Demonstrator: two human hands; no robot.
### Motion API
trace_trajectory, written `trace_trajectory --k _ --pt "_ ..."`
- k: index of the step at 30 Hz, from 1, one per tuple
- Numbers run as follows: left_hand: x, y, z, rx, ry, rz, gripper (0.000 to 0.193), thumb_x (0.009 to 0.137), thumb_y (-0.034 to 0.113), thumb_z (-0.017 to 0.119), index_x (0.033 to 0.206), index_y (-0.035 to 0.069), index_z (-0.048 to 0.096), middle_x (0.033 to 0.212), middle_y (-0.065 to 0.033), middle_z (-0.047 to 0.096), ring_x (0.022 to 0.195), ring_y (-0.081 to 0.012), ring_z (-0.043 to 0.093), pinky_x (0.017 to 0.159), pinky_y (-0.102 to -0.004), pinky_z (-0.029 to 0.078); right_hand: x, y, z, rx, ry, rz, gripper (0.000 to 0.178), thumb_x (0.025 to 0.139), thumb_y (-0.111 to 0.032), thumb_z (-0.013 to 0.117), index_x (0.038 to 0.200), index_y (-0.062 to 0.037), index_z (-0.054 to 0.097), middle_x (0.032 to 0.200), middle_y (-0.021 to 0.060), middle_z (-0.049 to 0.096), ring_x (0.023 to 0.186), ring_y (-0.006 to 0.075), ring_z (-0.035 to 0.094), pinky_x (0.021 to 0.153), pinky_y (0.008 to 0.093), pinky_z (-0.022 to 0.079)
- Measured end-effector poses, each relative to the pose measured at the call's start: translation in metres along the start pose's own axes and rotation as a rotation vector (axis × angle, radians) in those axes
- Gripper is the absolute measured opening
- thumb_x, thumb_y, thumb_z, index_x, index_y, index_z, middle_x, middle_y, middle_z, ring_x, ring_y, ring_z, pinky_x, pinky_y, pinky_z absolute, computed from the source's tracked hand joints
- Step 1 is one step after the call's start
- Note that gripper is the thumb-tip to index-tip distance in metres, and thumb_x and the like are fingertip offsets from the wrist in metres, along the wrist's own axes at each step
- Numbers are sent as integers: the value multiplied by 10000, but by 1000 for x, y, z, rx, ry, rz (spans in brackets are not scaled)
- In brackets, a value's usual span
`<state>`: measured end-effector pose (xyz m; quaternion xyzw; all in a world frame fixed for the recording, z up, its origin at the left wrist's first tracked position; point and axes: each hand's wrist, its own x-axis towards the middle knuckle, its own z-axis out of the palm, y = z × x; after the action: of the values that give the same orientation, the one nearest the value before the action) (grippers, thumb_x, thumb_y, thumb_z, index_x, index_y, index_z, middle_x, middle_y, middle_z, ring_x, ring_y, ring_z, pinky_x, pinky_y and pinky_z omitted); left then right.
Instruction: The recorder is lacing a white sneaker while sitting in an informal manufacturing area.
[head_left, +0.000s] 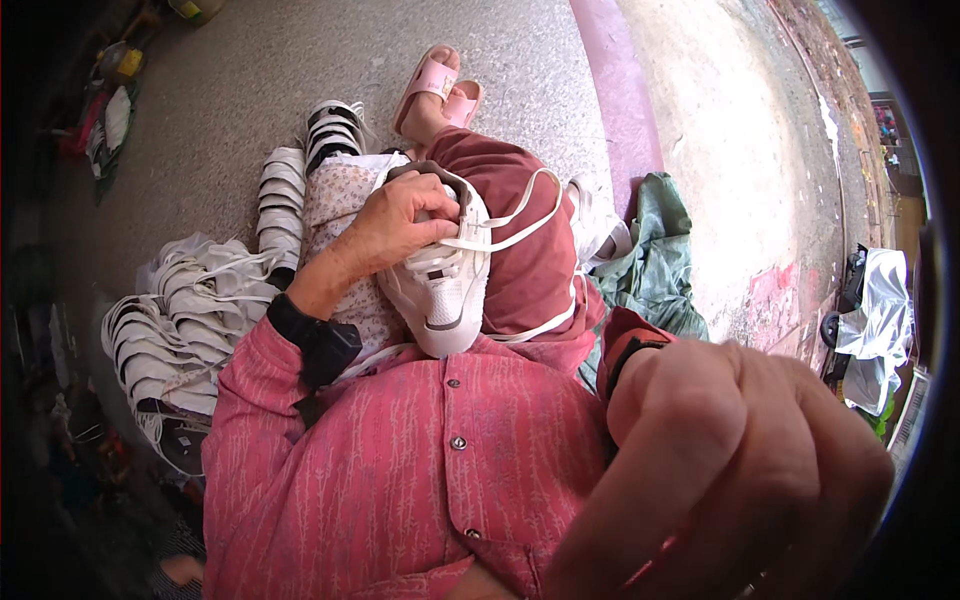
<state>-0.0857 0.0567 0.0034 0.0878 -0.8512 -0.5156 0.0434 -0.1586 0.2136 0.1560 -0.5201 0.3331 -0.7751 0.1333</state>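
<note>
Left hand holds a white shoe (right hand well apart).

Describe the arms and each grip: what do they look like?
The left grip and right grip are human hands, both without gloves. The left sleeve is pinkish red with a fine, pale streaky pattern. Around the left wrist sits a black strap with a boxy black piece. At the right wrist, a reddish cuff and a dark band show, partly hidden.
</note>
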Motion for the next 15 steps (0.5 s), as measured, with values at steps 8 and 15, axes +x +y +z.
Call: trace_trajectory --k 8,15 --pt "0 -6 -1 -14 46 0 120 740 108 738 824 32 698 816 -34 615 887 -194 568 804 -316 451 -3 -17 -16 158 84 -73 138 784 -50 721 706 -111 625 708 41 616 538 140 554 521 281 484" --pt "5 -6 5 4 60 90 114 732 123 731 817 52 707 806 -48 608 885 -229 580 816 -331 468 -21 99 -134 -202 -548 637 350 825 -126 727 1157 -38 657 1279 120 591 1243 253 511 1064 378 403"
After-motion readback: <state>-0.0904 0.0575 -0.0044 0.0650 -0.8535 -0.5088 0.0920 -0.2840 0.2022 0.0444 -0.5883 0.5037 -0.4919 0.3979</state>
